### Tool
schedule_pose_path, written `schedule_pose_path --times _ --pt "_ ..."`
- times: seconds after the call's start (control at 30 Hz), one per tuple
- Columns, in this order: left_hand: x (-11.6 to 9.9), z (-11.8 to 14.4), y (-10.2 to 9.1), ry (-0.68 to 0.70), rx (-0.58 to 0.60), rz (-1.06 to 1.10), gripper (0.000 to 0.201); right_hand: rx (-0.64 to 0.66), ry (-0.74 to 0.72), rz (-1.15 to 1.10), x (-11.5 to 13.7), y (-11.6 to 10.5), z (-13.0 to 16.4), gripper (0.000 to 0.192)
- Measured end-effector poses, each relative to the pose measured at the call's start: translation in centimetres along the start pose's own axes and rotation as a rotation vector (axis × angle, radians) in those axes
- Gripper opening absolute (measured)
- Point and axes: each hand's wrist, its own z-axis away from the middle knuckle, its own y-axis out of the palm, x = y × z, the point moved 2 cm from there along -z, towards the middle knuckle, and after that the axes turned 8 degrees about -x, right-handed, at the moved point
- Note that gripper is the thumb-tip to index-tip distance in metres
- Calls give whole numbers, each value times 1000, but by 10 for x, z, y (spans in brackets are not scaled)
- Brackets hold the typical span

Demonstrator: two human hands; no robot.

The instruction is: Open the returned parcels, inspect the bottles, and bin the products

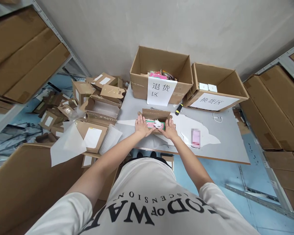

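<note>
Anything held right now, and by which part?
Left grip touches the left end of the small open box, right grip the right end; actual hold can't be told.

- Your left hand point(142, 126) lies palm down, fingers extended and pointing forward, its thumb angled inward.
- Your right hand point(170, 129) mirrors it, fingers forward, thumb slanting inward toward the left one.
- Your two hands sit near each other, thumb tips close, in front of your torso point(147, 186).
- Your left arm point(112, 161) and right arm point(191, 161) reach forward, converging toward the wrists.
</note>
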Motion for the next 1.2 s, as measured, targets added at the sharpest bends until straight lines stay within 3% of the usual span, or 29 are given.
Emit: schedule_pose_path --times 0.1,0.27,0.37,0.47,0.63,0.77,0.83,0.9,0.97,1.03,1.2 --pt "22 -2 12 -4 -8 71 126 -53 25 -132 -18 17 3 110" --pt "53 2 50 17 -35 355 139 -131 11 -438 -38 54 10 122" --pt "63 2 68 3 -34 517 142 -189 -24 -538 -42 67 11 125" --pt "65 0 73 -9 -31 556 143 -198 -40 -565 -43 70 8 126" --pt "64 -1 65 -17 -32 534 140 -154 -4 -433 -39 53 7 120" --pt "63 0 54 -9 -39 474 125 -324 85 -95 -23 11 7 95" --pt "62 0 48 -2 -41 436 120 -356 -44 20 -5 -9 3 75" --pt "61 -1 41 2 -48 395 117 -209 -244 42 13 -18 -5 58" --pt "59 -1 35 17 -61 353 113 -15 -316 29 26 -16 -15 49" --pt "56 0 28 44 -76 308 105 110 -261 22 32 -6 -26 44" --pt "41 6 9 178 -174 141 75 131 -184 3 31 14 -43 42"
